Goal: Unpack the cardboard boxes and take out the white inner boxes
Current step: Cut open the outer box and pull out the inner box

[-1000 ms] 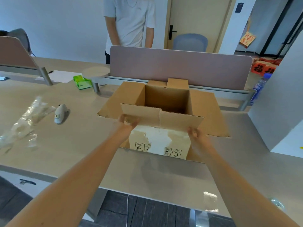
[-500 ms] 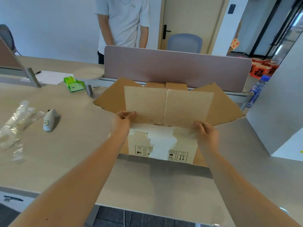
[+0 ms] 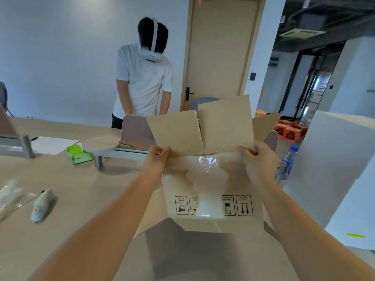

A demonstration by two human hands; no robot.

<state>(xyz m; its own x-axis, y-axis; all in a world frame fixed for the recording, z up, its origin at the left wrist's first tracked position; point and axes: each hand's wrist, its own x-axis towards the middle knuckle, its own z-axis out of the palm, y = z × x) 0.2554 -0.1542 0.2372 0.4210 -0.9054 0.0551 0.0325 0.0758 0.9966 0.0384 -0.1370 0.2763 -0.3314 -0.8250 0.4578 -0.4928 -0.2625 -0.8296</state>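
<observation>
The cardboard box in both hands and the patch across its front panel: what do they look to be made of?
The cardboard box looks like brown corrugated cardboard with a matte finish: its flaps stand stiff and their edges are ragged and torn. The patch seems to be glossy clear tape or film over a pale torn paper layer, judging by the glare on it; which one is unclear. The left hand and right hand grip the flap bases.

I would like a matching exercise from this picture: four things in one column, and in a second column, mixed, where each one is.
Things:
1. cardboard box
2. green tissue pack
3. water bottle
4. white handheld device

Places:
A. lying on the desk at the left, near crumpled clear plastic
B. held up by both hands at its front flaps
C. at the right edge of the desk, beyond the right hand
D. on the desk beside a white sheet of paper

Pairs: 1-B, 2-D, 3-C, 4-A
</observation>
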